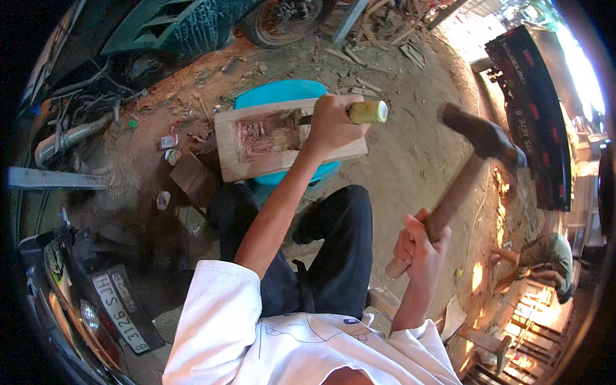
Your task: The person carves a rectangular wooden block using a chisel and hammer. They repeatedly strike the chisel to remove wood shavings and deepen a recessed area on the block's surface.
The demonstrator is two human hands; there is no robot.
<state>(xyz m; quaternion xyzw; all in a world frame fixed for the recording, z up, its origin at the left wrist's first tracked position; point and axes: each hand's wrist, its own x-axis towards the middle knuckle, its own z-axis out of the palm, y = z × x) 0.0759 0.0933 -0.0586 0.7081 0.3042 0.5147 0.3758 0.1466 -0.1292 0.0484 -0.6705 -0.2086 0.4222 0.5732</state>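
Note:
A pale wooden block (pixel 231 141) with a rough hollow carved into it rests on a turquoise plastic stool (pixel 269 90) at the centre of the view. My left hand (pixel 330 128) is closed round a chisel with a pale yellow handle (pixel 368 111); the blade, partly hidden by my fingers, points down-left into the hollow. Out to the right, my right hand (pixel 420 247) grips the wooden handle of a hammer (pixel 484 141), whose dark metal head is raised to the right of the block.
Motorbike parts (pixel 77 131) and a wheel (pixel 273 19) line the left and back. Wood scraps (pixel 378 25), litter and a brown board (pixel 192 179) lie on the dirt ground. At right, a black panel (pixel 532 122) stands above a crouching person (pixel 542 256).

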